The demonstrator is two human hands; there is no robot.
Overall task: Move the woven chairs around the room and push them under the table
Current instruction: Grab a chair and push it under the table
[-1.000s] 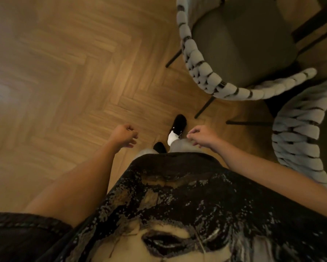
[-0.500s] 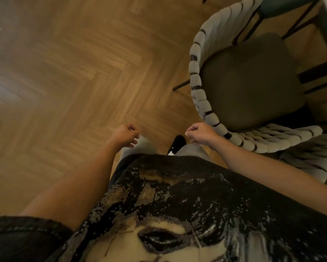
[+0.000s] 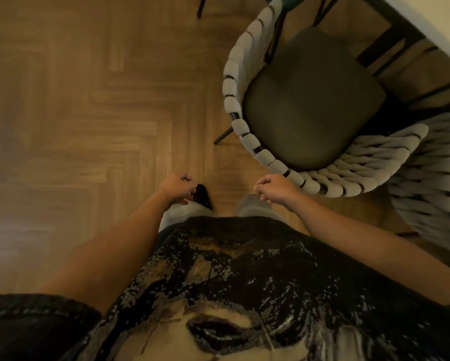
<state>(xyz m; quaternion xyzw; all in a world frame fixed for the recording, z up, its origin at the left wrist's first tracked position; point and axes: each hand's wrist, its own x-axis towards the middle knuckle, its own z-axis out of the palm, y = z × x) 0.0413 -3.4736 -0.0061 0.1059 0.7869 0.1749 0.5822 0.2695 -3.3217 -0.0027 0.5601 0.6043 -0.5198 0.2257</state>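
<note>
- The nearest woven chair (image 3: 291, 118), a tub-shaped seat with a back of thick pale grey rope loops on a thin black metal frame and a smooth dark olive cushion, stands just ahead and to the person's right, its front pointing toward the white table edge (image 3: 439, 24) in the upper right corner.
- A second grey woven chair (image 3: 432, 183) crowds against it on the right; their rope backs look close to touching.
- The right hand (image 3: 273, 190) hovers just beside the near chair's rope rim, fingers loosely curled and holding nothing; whether a knuckle brushes the weave I cannot tell.
- The left hand (image 3: 178, 186) hangs over the herringbone wooden floor (image 3: 88, 113), fingers curled in, also empty, well apart from either chair.
- To do this well, I'd say take the curved back rim with both hands, spread either side of centre, so the push runs straight toward the table and does not twist into the neighbour.
- The padded rope should give a soft, sure hold; the slim legs may chatter on the smooth wood, so a slight lift would help.
</note>
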